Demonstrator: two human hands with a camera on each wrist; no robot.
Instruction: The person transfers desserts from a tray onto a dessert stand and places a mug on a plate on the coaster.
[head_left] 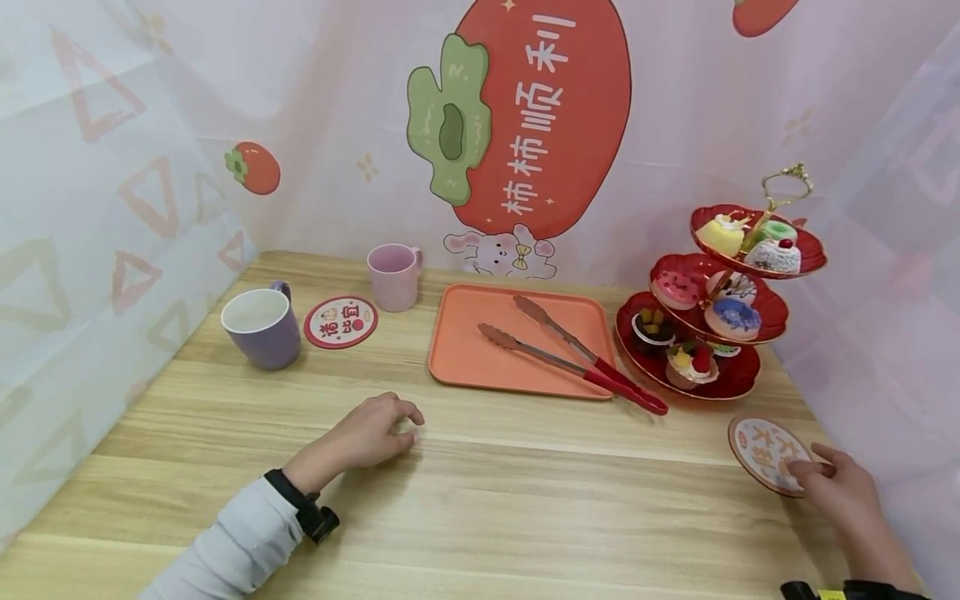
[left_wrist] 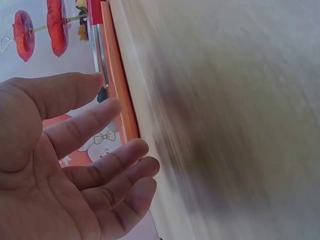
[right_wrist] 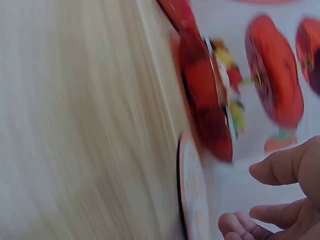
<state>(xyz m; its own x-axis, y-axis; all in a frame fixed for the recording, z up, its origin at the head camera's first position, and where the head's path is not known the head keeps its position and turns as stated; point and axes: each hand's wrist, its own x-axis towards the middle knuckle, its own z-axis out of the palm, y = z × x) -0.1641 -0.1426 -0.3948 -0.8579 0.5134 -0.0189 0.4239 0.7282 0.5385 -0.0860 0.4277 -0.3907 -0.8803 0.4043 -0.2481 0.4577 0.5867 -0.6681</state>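
My left hand [head_left: 375, 432] hovers low over the wooden table, in front of the orange tray [head_left: 522, 382]. Its fingers are loosely bent with nothing between them, as the left wrist view also shows. On the right, my right hand [head_left: 843, 487] is at the near edge of a round coaster [head_left: 765, 450] with orange lettering. Thumb and fingers are spread apart, and the thumb overlaps the coaster's edge in the head view. From the right wrist, the coaster [right_wrist: 194, 187] lies beside the fingers with a gap between.
Red-handled tongs [head_left: 581, 367] lie across the tray, handles past its right corner. A red three-tier stand [head_left: 738, 385] with toy cakes rises at the back right. At the left are a purple mug [head_left: 266, 337], a red-rimmed coaster [head_left: 341, 322] and a pink mug [head_left: 393, 283]. Printed curtains enclose the table.
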